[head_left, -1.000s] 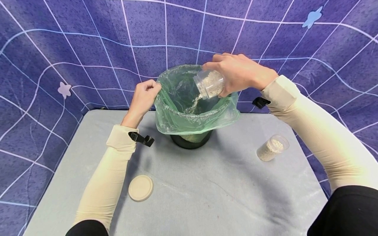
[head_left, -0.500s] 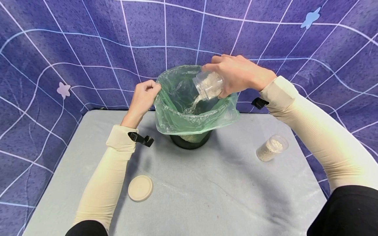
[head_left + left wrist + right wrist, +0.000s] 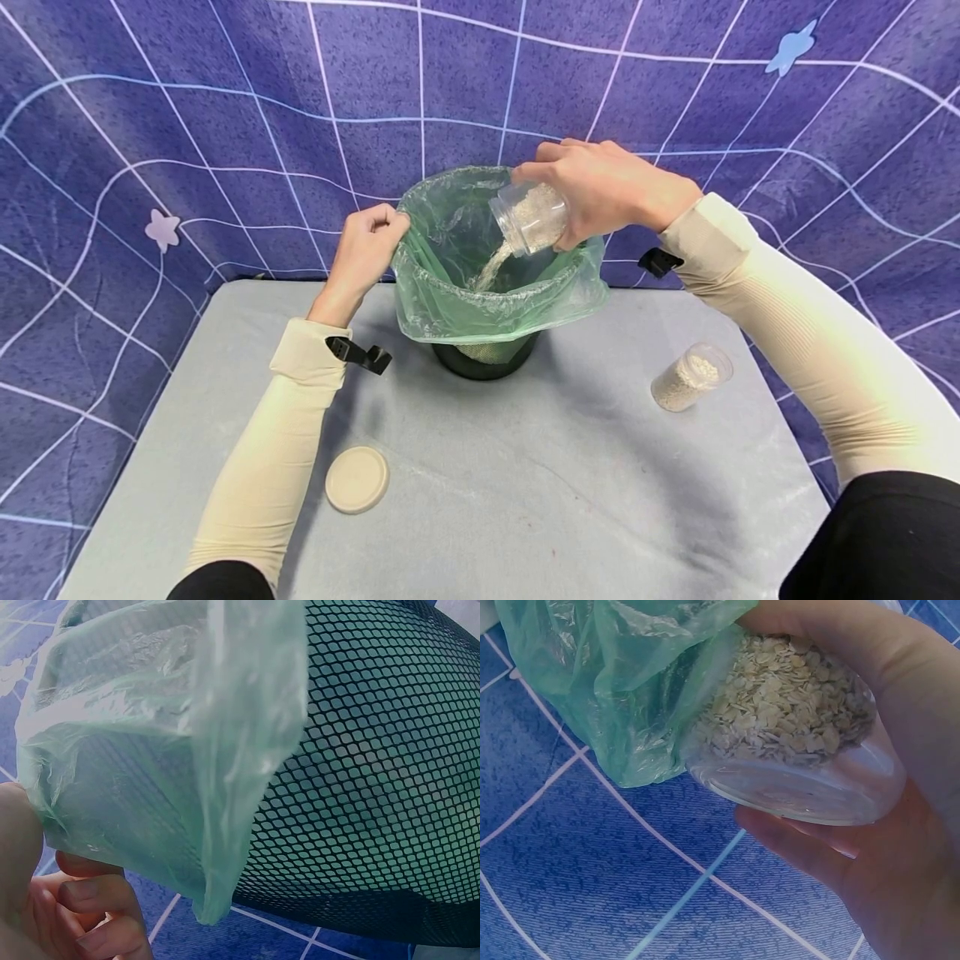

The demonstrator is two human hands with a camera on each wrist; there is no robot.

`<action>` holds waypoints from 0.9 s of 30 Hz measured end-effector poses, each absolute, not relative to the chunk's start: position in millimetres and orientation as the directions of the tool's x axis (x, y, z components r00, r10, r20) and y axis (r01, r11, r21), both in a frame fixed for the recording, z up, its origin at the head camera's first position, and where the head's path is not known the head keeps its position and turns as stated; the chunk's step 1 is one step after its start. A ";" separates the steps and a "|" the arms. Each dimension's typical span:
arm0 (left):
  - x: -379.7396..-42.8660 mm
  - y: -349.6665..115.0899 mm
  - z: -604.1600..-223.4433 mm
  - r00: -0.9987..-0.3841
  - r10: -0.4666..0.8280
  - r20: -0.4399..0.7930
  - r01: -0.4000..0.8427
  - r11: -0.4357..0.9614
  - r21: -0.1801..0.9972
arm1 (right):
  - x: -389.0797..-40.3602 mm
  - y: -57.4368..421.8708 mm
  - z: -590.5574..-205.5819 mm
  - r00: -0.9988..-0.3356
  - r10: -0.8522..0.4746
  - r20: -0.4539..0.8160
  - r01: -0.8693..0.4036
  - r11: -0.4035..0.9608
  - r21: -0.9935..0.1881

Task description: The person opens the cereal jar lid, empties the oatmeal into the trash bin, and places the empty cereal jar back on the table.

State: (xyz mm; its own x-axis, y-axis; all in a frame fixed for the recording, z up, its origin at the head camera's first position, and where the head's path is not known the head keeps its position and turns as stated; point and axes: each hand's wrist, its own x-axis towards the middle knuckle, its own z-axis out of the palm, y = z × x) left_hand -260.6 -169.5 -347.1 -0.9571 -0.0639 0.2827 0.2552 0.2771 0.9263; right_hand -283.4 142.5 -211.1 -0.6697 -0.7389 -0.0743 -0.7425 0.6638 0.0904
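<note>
A black mesh bin [image 3: 375,765] stands at the table's back, lined with a green plastic bag [image 3: 495,312] folded over its rim. My left hand [image 3: 367,246] pinches the bag at the bin's left rim; in the left wrist view its thumb and curled fingers are at the bag's edge. My right hand [image 3: 611,187] grips a clear jar [image 3: 536,215], tipped mouth-down to the left above the bin's opening. Rolled oats [image 3: 791,701] partly fill the jar, and a stream of them falls from its mouth into the bag. The bin's bottom inside is hidden.
On the right of the grey table [image 3: 487,467] stands a second clear jar [image 3: 692,377], uncovered and holding pale flakes. A round cream lid [image 3: 357,479] lies at the front left. Behind the bin hangs a purple curtain [image 3: 360,75] with grid lines.
Oats keep pouring, and the stream looks somewhat thicker than half a second ago. Both hands, the jar and the bag hold nearly the same places.
</note>
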 end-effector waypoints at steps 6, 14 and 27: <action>-260.5 -169.6 -346.5 -0.958 -0.062 0.280 0.253 0.276 0.927 | -283.5 142.0 -211.0 -0.671 -0.737 -0.081 -0.742 0.665 0.086; -260.0 -169.9 -347.1 -0.959 -0.057 0.277 0.252 0.267 0.930 | -284.4 142.0 -211.7 -0.667 -0.741 -0.076 -0.745 0.662 0.087; -260.3 -170.7 -347.3 -0.960 -0.055 0.276 0.252 0.266 0.930 | -283.7 139.8 -209.9 -0.669 -0.738 -0.086 -0.743 0.663 0.092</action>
State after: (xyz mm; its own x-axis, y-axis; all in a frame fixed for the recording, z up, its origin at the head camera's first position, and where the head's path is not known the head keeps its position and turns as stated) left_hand -260.3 -170.7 -347.3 -0.9597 -0.0547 0.2756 0.2520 0.2659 0.9305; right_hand -283.7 139.8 -209.9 -0.6689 -0.7384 -0.0858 -0.7433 0.6627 0.0916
